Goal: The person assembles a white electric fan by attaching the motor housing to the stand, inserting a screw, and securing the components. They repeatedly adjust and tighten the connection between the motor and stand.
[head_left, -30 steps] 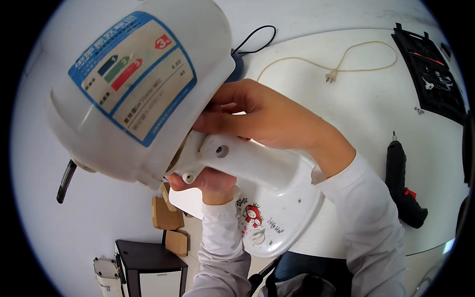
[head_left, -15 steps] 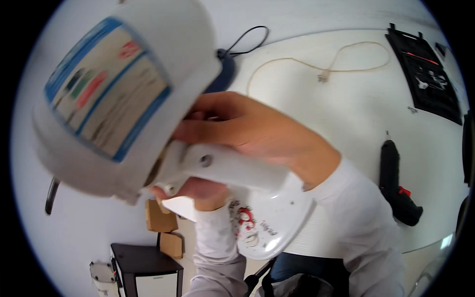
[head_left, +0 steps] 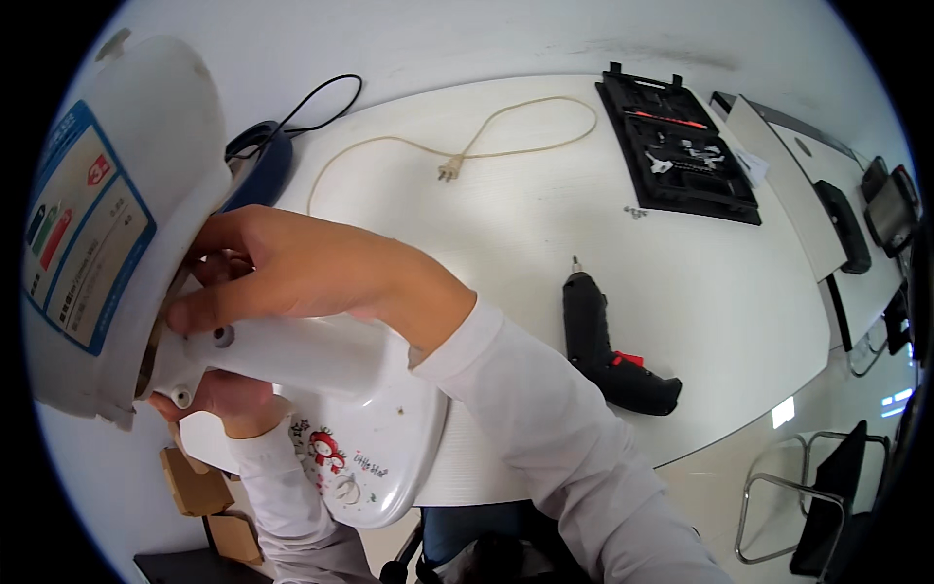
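A white electric table fan stands tilted at the left, with its rounded motor housing (head_left: 165,107) bearing a blue-edged label. A white neck (head_left: 292,352) runs from it down to a glossy base (head_left: 399,467) with a red cartoon print. My right hand (head_left: 302,268) reaches over the neck, its thumb and fingers closed at the gap between housing and neck; what they pinch is hidden. From below, my left hand (head_left: 233,397) wraps round the underside of the neck joint, its fingers partly covered. Screw holes show in the neck beside both hands.
On the white table (head_left: 506,341) lie a black electric screwdriver (head_left: 589,331) with a red trigger, an open black tool case (head_left: 671,146), small screws (head_left: 635,212) and a beige cord with plug (head_left: 449,167). Behind the fan is a dark blue rounded object (head_left: 268,175). A chair (head_left: 827,496) stands right.
My view has swung to the right, so fan and hands appear further left and more of the table's right side shows. Both hands stay at the neck joint.
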Tool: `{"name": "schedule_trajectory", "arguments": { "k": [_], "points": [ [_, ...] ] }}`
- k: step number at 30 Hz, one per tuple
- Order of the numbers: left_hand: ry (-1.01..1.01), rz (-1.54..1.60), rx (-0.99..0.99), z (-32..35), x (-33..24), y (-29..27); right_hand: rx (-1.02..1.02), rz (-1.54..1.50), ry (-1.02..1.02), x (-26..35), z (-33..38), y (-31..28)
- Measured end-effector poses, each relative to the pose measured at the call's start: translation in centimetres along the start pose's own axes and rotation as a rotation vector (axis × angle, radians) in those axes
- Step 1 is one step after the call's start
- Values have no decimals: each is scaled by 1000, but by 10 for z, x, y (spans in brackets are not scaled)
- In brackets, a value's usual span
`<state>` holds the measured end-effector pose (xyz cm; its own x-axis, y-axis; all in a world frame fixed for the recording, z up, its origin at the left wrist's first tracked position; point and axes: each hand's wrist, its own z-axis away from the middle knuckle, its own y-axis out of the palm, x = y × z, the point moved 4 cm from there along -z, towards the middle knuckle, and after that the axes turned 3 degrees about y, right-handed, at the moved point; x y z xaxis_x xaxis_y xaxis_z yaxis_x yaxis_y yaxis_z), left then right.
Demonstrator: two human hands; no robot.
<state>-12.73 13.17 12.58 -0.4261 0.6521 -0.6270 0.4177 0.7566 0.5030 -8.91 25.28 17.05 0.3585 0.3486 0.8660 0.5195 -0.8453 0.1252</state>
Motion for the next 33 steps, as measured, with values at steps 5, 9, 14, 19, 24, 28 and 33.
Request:
{"name": "schedule_trajectory", "arguments": {
  "k": [5,9,14,19,24,28,33],
  "points": [
    [-85,70,302,-5,-1,-11,-66,478,0,10,12,-20],
    [-158,93,481,-6,5,-3,-263,870,91,35,47,-32],
    [-168,21,471,-4,2,-1,-512,1174,473,91,89,-69],
    [-189,52,433,-4,2,9,-853,2044,680,122,187,-184],
    [-136,29,421,-3,0,11,-930,1901,847,87,285,-237],
    [-119,19,420,-3,-1,9,-924,1896,918,69,297,-244],
    [-123,49,444,-5,0,8,-709,1901,869,78,289,-246]
  ]
}}
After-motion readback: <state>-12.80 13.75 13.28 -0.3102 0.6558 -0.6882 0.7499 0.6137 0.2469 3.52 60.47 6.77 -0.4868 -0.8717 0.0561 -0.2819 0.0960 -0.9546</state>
